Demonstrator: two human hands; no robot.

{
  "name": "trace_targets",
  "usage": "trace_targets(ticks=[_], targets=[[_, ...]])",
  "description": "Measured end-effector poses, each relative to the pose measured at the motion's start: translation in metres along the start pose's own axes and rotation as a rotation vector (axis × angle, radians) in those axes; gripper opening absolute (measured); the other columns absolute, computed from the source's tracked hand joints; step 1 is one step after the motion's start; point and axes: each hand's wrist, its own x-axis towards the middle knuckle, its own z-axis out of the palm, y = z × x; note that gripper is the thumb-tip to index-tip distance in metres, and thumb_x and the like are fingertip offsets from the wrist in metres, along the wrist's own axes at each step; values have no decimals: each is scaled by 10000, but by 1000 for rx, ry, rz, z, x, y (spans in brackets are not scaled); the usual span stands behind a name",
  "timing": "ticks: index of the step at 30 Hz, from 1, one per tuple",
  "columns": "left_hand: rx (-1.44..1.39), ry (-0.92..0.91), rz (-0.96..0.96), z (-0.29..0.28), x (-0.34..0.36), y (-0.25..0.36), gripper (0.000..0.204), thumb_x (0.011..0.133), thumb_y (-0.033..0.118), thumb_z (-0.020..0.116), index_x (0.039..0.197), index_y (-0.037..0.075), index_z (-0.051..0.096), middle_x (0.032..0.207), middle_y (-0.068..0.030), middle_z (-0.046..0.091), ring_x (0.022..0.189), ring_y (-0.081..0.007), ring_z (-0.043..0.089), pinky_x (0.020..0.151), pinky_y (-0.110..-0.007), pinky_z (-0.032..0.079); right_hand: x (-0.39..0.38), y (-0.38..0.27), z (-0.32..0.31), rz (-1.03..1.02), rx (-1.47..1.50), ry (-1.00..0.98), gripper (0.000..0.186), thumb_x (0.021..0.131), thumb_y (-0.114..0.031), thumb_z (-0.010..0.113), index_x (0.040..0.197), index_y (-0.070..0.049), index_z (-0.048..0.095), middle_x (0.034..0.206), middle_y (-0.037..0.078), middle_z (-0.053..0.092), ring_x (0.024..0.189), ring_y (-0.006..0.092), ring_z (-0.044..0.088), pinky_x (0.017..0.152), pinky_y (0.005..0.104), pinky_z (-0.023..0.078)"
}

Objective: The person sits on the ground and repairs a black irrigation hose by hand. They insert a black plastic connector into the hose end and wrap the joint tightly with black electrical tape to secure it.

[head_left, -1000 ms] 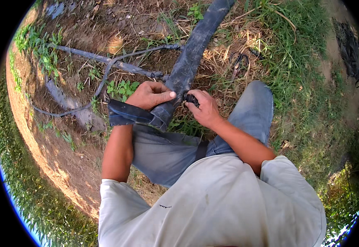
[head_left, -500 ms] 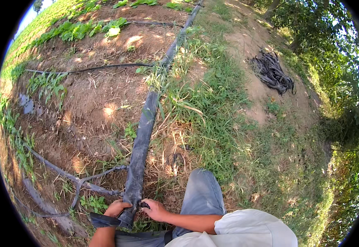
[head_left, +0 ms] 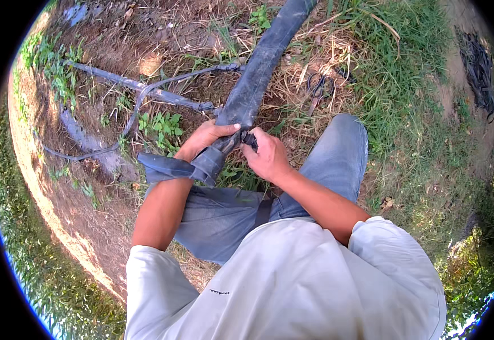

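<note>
A wide, flat black hose (head_left: 252, 85) comes down from the top of the view and narrows into a bunched part between my hands. My left hand (head_left: 203, 139) is closed round it from the left, thumb on top. The hose's loose flattened end (head_left: 166, 168) folds across my left forearm. On the other side, my right hand (head_left: 269, 157) is closed, its fingers pinching a small black piece (head_left: 249, 139) against the bunched part. Fingers partly hide that piece, so its exact kind is unclear.
Thinner pipe (head_left: 167, 96) and a looping narrow tube (head_left: 139, 107) join the hose on the left. Scissors (head_left: 317, 96) lie on dry straw ahead of my bent knee (head_left: 338, 147). A heap of black strips (head_left: 477, 73) rests on the bare soil far right.
The view has tilted down toward my body, so hands and hose appear higher and larger. Both hands stay at the same part of the hose.
</note>
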Motion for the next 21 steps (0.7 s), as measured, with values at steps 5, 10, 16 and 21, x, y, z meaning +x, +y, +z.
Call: trace_targets(ticks=[5,10,16,21], targets=[[21,47,-57,-2,0,-2,393,899,197,837,1201,-8,691,1043,-80,752,869,-173,718,790,-331,580,-1,3,-3,21,-74,-95,265,941,-297,667,1043,-54,643,852,203,721,831,429,714,739,507,549],[21,34,-32,0,9,-4,361,910,148,813,1206,-18,689,1073,-87,752,902,-177,719,830,-337,581,8,16,-11,79,50,-259,369,1010,-401,581,1009,-36,634,845,255,708,879,482,688,801,573,530],[25,11,-14,-7,9,-9,338,912,133,805,1194,-18,697,1067,-92,755,901,-178,718,836,-339,580,25,32,-12,37,222,-486,404,1022,-371,593,954,24,643,841,276,670,827,457,666,798,516,513],[-9,31,8,-8,10,-9,308,911,128,806,1164,-15,703,1034,-90,758,874,-177,721,808,-336,586,31,34,-4,245,589,-673,430,1071,-437,580,934,-33,632,714,21,552,589,133,506,563,313,432]])
